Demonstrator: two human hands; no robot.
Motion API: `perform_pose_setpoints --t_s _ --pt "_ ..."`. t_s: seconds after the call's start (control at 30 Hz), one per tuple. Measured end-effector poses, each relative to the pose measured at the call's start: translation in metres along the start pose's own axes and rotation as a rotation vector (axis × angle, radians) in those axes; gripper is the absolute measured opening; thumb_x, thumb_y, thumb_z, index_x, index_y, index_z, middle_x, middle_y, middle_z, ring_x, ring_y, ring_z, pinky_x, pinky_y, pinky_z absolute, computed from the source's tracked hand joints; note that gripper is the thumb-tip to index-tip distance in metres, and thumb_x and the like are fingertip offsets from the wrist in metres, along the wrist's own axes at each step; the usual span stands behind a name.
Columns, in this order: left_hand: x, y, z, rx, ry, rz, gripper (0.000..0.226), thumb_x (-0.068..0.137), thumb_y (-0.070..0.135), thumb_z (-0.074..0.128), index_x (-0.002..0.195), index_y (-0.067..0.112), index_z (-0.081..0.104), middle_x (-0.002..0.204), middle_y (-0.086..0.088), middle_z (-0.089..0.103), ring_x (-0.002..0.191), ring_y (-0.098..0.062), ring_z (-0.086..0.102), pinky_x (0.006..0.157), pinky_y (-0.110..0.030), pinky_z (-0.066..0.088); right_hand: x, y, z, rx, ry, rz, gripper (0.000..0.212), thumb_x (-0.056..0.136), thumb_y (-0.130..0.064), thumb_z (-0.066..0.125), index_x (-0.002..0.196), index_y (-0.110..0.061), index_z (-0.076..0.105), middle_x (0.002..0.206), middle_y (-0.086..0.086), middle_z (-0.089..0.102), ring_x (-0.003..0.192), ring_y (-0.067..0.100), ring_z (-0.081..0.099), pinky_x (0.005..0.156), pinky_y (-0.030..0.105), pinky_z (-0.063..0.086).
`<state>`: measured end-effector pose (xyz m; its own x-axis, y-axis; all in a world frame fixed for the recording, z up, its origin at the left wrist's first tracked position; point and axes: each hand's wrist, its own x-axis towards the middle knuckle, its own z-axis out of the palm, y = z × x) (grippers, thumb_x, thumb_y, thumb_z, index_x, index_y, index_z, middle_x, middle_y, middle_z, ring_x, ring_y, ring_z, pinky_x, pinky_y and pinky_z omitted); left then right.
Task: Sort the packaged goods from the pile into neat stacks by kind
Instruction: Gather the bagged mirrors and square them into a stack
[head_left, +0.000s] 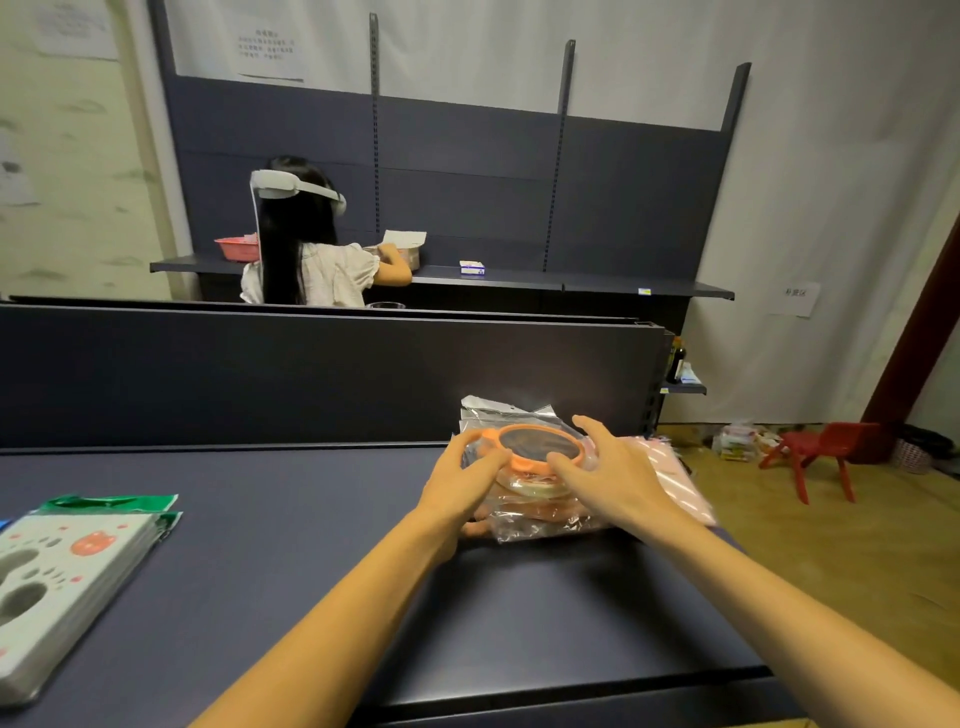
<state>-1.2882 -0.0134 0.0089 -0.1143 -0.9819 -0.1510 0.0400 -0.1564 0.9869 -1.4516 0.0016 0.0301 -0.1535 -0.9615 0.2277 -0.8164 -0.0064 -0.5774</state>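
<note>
A dark blue-grey metal shelf surface (311, 545) fills the lower part of the view, backed by a low dark panel, in a room with pale walls and a wooden floor. Toward one o'clock on this surface a stack of clear plastic packets holding orange-rimmed round items (540, 467) is seen, the topmost packet showing a dark oval framed in orange. The stack is flanked by both hands. The left hand (467, 478) is laid against the stack's left side at its nine o'clock, fingers bent onto the orange rim and thumb on top. The right hand (613, 473) is set at the stack's three o'clock with fingers spread fairly wide and lightly curved over the top packet; whether it is gripped cannot be told. Just beyond the right hand, a pale pink flat packet (675, 478) lies at the shelf's right edge.

At eight o'clock, well apart from the stack, a pile of flat white packets printed with paw shapes and green foil edges (67, 577) is set.

At eleven o'clock, beyond the panel, a person with a white headset (306, 244) is seated at another shelf beside a red plastic basket (236, 248). At three o'clock a small red plastic chair (821, 452) stands on the floor.
</note>
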Motion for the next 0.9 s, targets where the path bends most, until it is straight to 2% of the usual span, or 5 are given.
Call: perform_pose_setpoints --t_s 0.17,0.4,0.63,0.8,0.9 --pt "-0.001 -0.006 -0.006 -0.002 0.028 0.042 0.025 0.081 0.034 0.062 0.079 0.058 0.058 0.115 0.002 0.063 0.09 -0.018 0.068 0.057 -0.024 0.054 -0.005 -0.005 0.005 0.028 -0.01 -0.055 0.048 0.087 -0.04 0.058 0.131 -0.027 0.046 0.118 -0.002 0.063 0.098 0.017 0.054 0.085 0.031 0.043" --pt "-0.015 -0.007 -0.031 -0.026 -0.017 0.052 0.04 0.089 0.033 0.057 0.123 0.049 0.044 0.116 0.009 0.061 0.085 -0.013 0.071 0.056 -0.022 0.055 -0.013 -0.016 0.021 0.104 -0.035 -0.128 0.035 0.085 -0.037 0.058 0.119 -0.037 0.052 0.1 -0.017 0.055 0.1 0.013 0.051 0.085 0.028 0.037" --pt "-0.027 -0.013 -0.051 0.016 -0.034 0.157 0.035 0.093 0.021 0.048 0.114 0.048 0.055 0.115 0.003 0.066 0.098 -0.019 0.069 0.087 -0.043 0.056 -0.015 -0.02 0.046 0.205 -0.103 -0.167 0.052 0.073 -0.058 0.052 0.124 -0.053 0.044 0.112 -0.009 0.063 0.106 0.013 0.056 0.095 0.034 0.045" --pt "-0.038 -0.014 -0.068 0.017 0.043 0.126 0.03 0.09 0.022 0.052 0.105 0.046 0.06 0.113 0.0 0.064 0.1 -0.024 0.068 0.088 -0.042 0.056 -0.023 -0.031 0.064 0.243 -0.137 -0.167 0.045 0.087 -0.048 0.056 0.131 -0.047 0.046 0.11 0.001 0.054 0.098 -0.005 0.042 0.088 0.019 0.031" --pt "-0.045 -0.014 -0.086 -0.046 0.054 0.1 0.023 0.085 0.028 0.067 0.104 0.039 0.061 0.119 0.0 0.063 0.1 -0.022 0.068 0.078 -0.034 0.057 -0.026 -0.043 0.079 0.259 -0.143 -0.198 0.037 0.089 -0.044 0.055 0.126 -0.042 0.053 0.106 -0.001 0.051 0.106 0.005 0.041 0.098 0.023 0.034"
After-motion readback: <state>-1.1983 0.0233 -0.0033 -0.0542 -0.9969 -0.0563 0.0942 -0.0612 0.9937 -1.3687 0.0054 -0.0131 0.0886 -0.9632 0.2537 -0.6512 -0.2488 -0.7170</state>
